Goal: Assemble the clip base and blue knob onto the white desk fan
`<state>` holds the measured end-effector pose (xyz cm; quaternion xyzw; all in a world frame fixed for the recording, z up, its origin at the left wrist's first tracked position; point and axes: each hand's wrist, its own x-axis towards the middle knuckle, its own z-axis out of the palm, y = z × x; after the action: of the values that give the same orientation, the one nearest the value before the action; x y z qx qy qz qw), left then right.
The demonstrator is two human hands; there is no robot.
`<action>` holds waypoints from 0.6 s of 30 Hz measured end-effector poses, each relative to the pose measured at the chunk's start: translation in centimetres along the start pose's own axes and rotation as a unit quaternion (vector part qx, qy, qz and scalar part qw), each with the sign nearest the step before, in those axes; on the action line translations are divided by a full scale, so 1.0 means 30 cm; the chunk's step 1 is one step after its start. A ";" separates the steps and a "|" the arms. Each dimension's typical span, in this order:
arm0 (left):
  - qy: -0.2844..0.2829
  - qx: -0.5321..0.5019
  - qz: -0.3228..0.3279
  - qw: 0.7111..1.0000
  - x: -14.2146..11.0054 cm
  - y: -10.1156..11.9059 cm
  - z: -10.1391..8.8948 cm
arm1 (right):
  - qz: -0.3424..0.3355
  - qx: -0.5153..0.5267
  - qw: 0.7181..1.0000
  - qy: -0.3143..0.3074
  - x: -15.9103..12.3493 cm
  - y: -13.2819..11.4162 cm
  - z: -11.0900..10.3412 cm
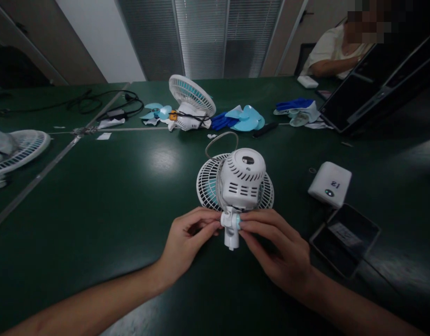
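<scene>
A white fan head [243, 175] lies face down on the green table, its round grille [208, 184] underneath and pale blue blades showing through the bars. From its motor housing a white neck joint [231, 235] sticks out toward me. My left hand [189, 235] pinches the left side of that joint between thumb and fingers. On the other side, my right hand [280, 242] has its fingertips closed on a light blue knob [238, 221] at the joint. A grey cord [220, 136] loops behind the housing.
Another fan [192, 100], blue blades [248, 119] and gloves [294, 106] lie farther back. A white power bank [331, 184] and a dark tablet-like device [346, 240] sit at right. At left is a fan grille [28, 149]. A person [330, 53] sits across the table.
</scene>
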<state>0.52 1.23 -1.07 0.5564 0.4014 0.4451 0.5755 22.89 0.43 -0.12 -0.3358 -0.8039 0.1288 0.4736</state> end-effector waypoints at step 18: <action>0.002 -0.017 -0.045 0.999 0.007 -0.006 0.000 | 0.149 0.103 0.983 -0.007 -0.024 0.016 0.012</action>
<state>0.60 1.45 -1.23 0.5273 0.4195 0.4262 0.6036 23.02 0.36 -1.05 -0.4004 -0.7308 0.2822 0.4753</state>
